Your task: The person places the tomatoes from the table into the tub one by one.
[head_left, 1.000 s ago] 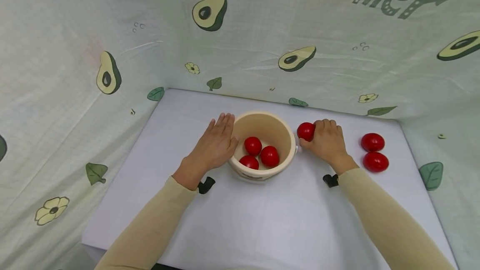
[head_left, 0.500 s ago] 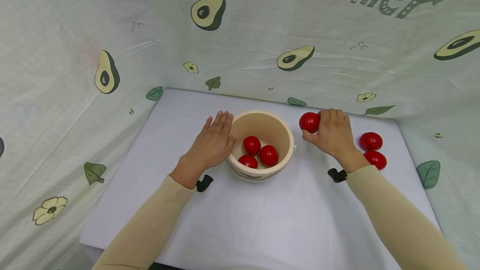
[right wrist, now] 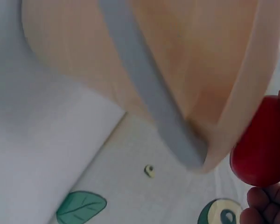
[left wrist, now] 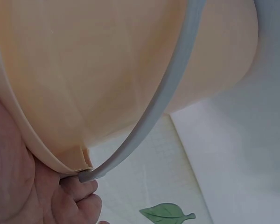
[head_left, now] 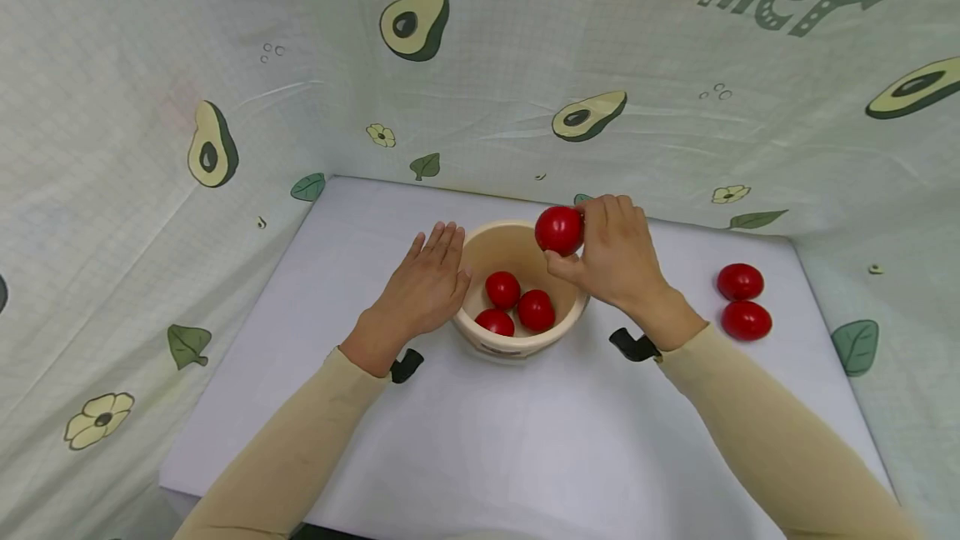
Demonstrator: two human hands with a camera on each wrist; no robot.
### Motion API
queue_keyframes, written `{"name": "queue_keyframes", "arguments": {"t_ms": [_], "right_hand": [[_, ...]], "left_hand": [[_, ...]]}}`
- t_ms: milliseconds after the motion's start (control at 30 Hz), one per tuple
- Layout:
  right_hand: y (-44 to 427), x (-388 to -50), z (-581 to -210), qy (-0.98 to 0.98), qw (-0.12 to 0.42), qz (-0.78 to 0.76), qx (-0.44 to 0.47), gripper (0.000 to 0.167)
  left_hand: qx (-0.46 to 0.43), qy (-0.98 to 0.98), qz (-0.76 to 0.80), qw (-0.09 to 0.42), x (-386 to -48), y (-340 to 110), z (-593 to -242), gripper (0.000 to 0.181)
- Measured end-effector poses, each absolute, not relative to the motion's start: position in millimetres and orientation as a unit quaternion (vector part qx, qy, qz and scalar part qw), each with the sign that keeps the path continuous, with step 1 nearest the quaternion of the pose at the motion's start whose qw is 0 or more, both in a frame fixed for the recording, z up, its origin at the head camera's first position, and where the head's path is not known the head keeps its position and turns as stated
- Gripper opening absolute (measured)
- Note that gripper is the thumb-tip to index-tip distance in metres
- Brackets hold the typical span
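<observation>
A cream bucket (head_left: 525, 347) stands on the white table with three red balls inside, one of them a ball (head_left: 537, 310) at the right. The left hand (head_left: 420, 286) lies with straight fingers against the bucket's left rim; in the left wrist view its fingers (left wrist: 79, 200) are beside the handle joint. Thumb and fingers of the right hand (head_left: 618, 261) grip a red ball (head_left: 558, 230) above the bucket's back right rim. In the right wrist view that ball (right wrist: 263, 144) appears beside the rim, near the grey handle (right wrist: 149, 84).
Two red ovals, a rear one (head_left: 740, 282) and a front one (head_left: 746, 321), lie close together at the table's right side. A patterned cloth (head_left: 480, 65) hangs behind and beside the white table (head_left: 480, 440).
The right hand has lifted the red ball off the table and carried it left, from beside the bucket to above its rim. The left hand has stayed at the bucket's left side.
</observation>
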State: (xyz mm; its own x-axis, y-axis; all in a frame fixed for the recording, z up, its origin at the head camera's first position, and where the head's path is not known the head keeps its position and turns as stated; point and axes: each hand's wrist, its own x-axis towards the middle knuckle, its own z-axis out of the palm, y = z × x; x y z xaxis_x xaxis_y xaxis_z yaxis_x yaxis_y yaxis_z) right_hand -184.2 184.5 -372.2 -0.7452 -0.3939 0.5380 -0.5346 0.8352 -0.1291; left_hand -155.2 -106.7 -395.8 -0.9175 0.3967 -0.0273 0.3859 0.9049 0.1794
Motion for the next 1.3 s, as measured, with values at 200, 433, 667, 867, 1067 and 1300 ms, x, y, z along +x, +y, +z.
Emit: {"name": "queue_keyframes", "arguments": {"t_ms": [200, 433, 667, 867, 1067, 1300], "right_hand": [[155, -176, -382, -0.915, 0.244, 0.135, 0.291, 0.062], [136, -169, -395, -0.919, 0.209, 0.132, 0.307, 0.061], [130, -167, -402, -0.929, 0.144, 0.124, 0.317, 0.065], [131, -166, -400, -0.929, 0.118, 0.116, 0.332, 0.071], [134, -165, -400, -0.930, 0.128, 0.117, 0.325, 0.071], [137, -167, -403, -0.912, 0.221, 0.133, 0.319, 0.059]], "left_hand": [[0.198, 0.975, 0.091, 0.032, -156, -107, -397, 0.068], [0.198, 0.975, 0.094, 0.034, -155, -107, -398, 0.067], [0.203, 0.974, 0.098, 0.026, -156, -107, -400, 0.066], [0.205, 0.973, 0.099, 0.025, -156, -106, -399, 0.067], [0.205, 0.972, 0.111, 0.029, -156, -105, -401, 0.067], [0.200, 0.973, 0.114, 0.030, -155, -107, -399, 0.067]]}}
